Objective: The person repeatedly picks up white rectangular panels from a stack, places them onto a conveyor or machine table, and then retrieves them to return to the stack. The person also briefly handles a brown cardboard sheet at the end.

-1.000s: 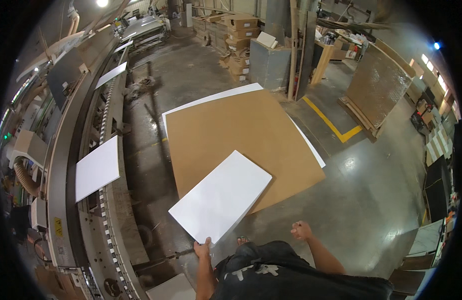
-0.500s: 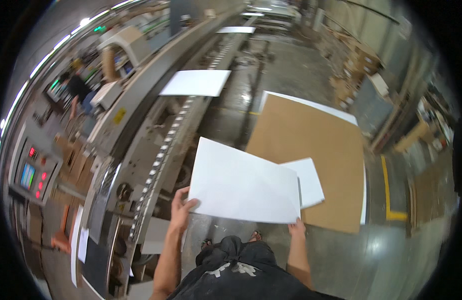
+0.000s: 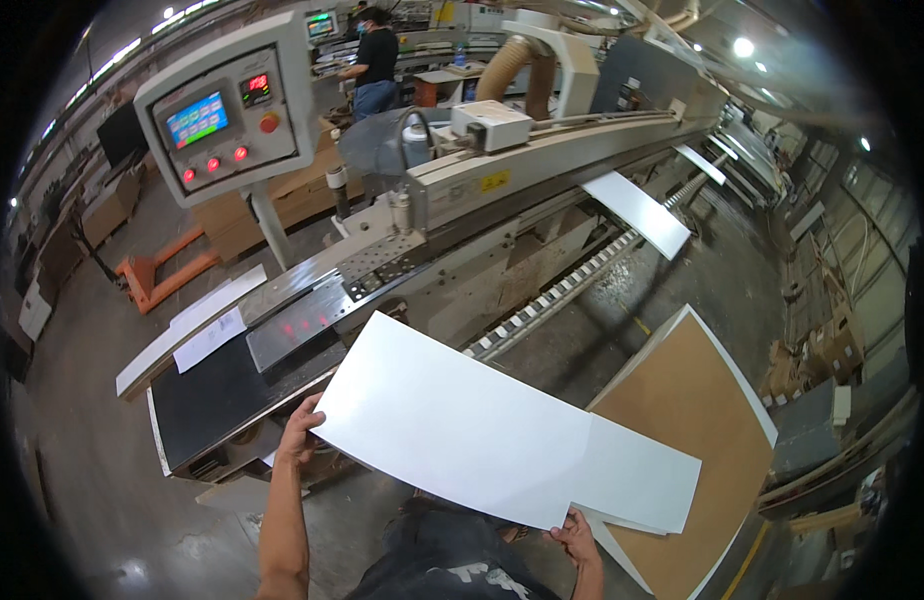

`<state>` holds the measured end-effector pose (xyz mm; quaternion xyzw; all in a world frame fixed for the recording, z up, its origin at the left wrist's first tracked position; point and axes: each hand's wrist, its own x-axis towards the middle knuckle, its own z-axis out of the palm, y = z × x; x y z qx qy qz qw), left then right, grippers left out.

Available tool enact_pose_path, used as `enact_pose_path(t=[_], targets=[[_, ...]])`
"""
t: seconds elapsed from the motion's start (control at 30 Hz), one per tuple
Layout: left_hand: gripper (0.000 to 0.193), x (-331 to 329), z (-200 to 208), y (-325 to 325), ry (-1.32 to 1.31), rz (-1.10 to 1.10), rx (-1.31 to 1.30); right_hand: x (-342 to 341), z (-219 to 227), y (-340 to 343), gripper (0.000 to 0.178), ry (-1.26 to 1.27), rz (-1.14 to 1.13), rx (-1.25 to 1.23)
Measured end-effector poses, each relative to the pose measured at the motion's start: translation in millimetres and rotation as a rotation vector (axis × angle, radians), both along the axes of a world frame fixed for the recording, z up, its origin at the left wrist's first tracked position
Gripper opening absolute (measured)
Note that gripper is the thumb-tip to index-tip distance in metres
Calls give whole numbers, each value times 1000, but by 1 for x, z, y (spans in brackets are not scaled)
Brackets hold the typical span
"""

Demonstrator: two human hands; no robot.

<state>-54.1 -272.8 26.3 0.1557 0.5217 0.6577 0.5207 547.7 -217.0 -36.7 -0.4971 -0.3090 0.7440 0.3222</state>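
A white rectangular panel [image 3: 452, 410] is held out in front of me, tilted, with one hand at each end. My left hand [image 3: 300, 428] grips its left near corner, thumb on top and fingers beneath. At the right near corner, my right hand [image 3: 577, 537] pinches the edge. Beyond that end a second white panel [image 3: 637, 478] lies on a large brown board [image 3: 717, 470] with white edges; the held panel partly overlaps it. To the left is the machine's black infeed bed [image 3: 204, 415], close to my left hand.
A long machine with a toothed conveyor track [image 3: 562, 297] runs away to the right, carrying another white panel [image 3: 639, 213]. A control box [image 3: 227, 110] stands on a post. White sheets [image 3: 210, 340] lie at the machine's edge. An orange pallet jack [image 3: 162, 270] and a co-worker [image 3: 375, 62] are farther off.
My view has swung left, bringing the control box and infeed bed nearer the middle. Both hands still hold the panel, now closer to the machine's near end. The conveyor's panel shows farther right.
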Motion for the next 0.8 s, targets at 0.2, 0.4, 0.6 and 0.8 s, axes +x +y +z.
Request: enact_pose_path(t=[0.2,0.4,0.6,0.8], targets=[[38,-68,-96,-9,-341,387,99,-83,-16,-26,66,-178,130,48],[35,-39,-78,54,-191,526,-28,-191,23,-42,73,-247,280,31],[44,-41,-53,105,-103,591,-147,-273,41,-42,56,-371,431,133],[45,-78,-90,129,100,673,-216,-309,36,-36,52,-356,375,93]])
